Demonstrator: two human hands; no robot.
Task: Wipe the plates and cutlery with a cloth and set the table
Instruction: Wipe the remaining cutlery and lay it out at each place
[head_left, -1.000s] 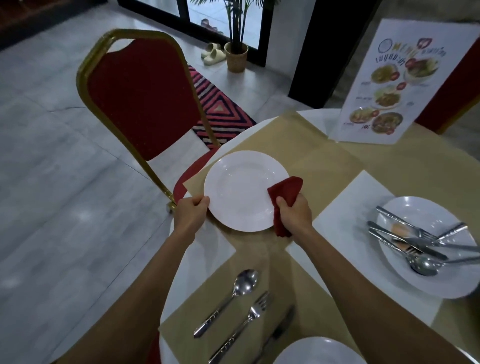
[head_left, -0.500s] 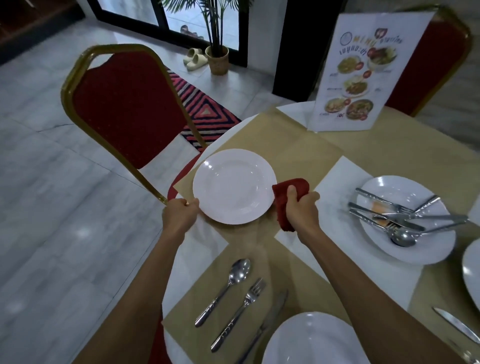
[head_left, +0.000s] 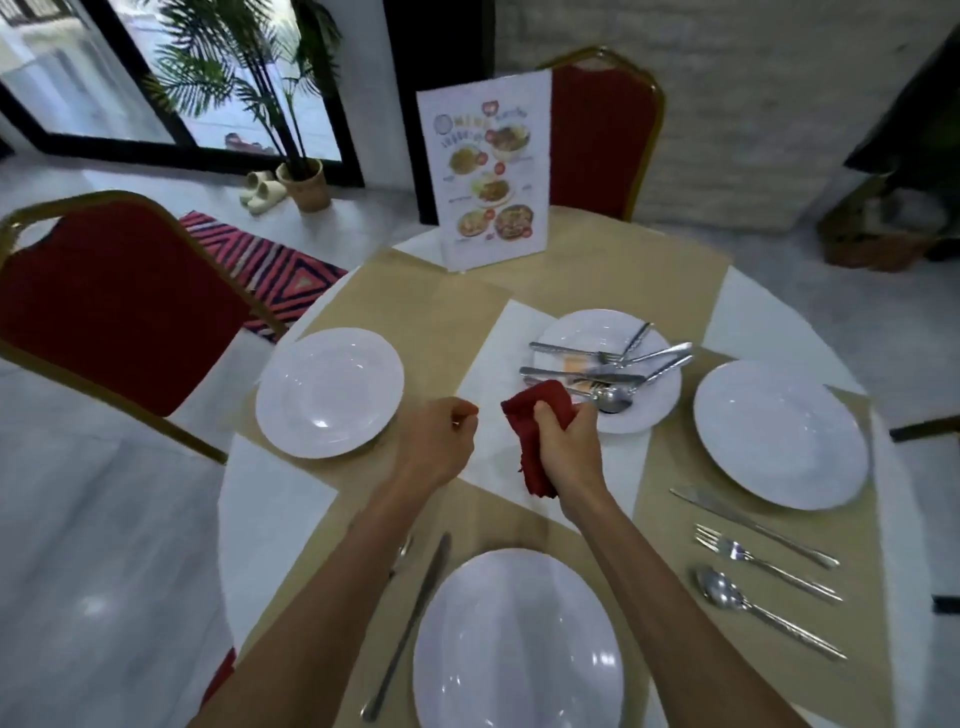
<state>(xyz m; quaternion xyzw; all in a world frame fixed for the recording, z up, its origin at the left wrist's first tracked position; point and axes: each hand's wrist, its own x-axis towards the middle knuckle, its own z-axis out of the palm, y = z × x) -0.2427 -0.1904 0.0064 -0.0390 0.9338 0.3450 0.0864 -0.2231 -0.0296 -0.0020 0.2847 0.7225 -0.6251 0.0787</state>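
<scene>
Right hand (head_left: 563, 441) clutching red cloth (head_left: 535, 431) (beside cutlery plate (head_left: 649, 410)), left hand (head_left: 439, 441) fist clenched, holding nothing.

Left hand (head_left: 441, 441) is off the left plate (head_left: 330, 392). At 1.0 s ago it grips the near rim and at 0.5 s ago it sits at the rim's edge. Now it hangs above the table to the plate's right, fingers curled on nothing.

Right hand (head_left: 566, 441), gripping the red cloth (head_left: 535, 410), has left the same plate's right rim. It now sits at the near-left edge of the centre plate (head_left: 587, 325), and the cloth overlaps that rim, just beside the cutlery pile (head_left: 608, 371).

View has swung right. The right plate (head_left: 779, 434) with its knife (head_left: 753, 527), fork (head_left: 763, 569) and spoon (head_left: 763, 616) now shows in full, plus a second chair (head_left: 602, 135).
</scene>
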